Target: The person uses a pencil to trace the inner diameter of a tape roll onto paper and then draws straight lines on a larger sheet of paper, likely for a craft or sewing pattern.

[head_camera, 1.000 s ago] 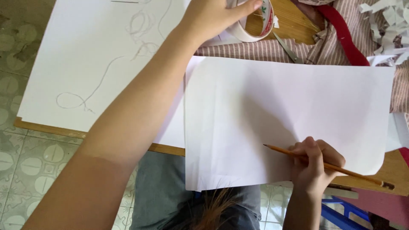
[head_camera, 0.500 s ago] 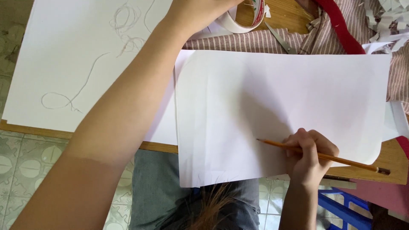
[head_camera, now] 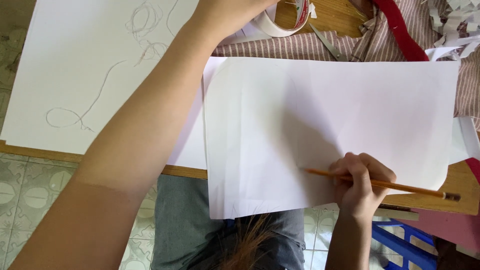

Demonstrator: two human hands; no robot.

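My right hand [head_camera: 362,182] grips a yellow pencil [head_camera: 415,189] near the lower right. The pencil tip rests on a white sheet of paper [head_camera: 320,115] that hangs over the wooden table edge [head_camera: 185,171]. My left arm crosses the view from the lower left to the top. My left hand [head_camera: 230,10] is mostly cut off by the top edge, beside a roll of white tape [head_camera: 287,22]; its fingers are hidden. Under the arm lies a larger white sheet [head_camera: 75,65] with loose pencil scribbles.
A striped cloth [head_camera: 310,47] lies behind the paper with scissors [head_camera: 327,45] on it, a red strap [head_camera: 400,25] and paper shreds [head_camera: 457,22] at the top right. A blue stool [head_camera: 395,240] and tiled floor [head_camera: 20,185] show below the table.
My left hand has slid up and mostly out of view. The pencil tip has crept slightly left across the sheet. The whole scene sits lower in the view.
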